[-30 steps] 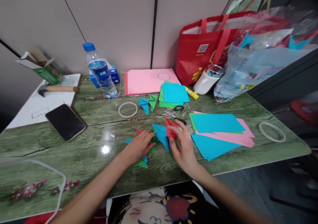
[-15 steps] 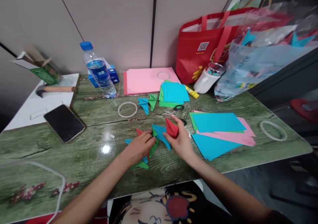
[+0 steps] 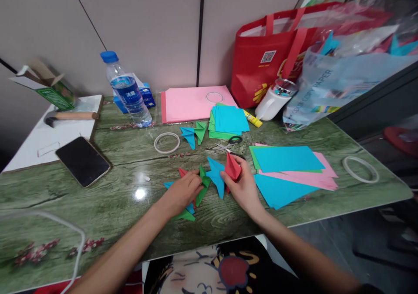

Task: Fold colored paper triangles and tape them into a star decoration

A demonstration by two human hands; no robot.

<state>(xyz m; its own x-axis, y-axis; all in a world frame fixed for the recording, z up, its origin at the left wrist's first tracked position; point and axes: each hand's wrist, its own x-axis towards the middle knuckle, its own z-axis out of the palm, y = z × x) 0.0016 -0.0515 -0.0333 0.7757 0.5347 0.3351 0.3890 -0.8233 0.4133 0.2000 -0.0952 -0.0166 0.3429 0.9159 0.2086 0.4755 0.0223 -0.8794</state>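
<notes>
Blue paper and red paper, both folded, have shifted right since the earlier frame, baring more of the green paper. The right hand pinches the red piece between thumb and fingers, just in front of the scissors. The left hand curls over the row; its grip is hidden. Every piece looks sharply creased, with pointed wings.

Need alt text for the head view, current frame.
The right hand holds a red folded paper, a blue one beside it, while the left hand lies over more folded papers on a green table. Scissors lie just beyond; flat sheets are to the right, a phone and a bottle to the left.
</notes>
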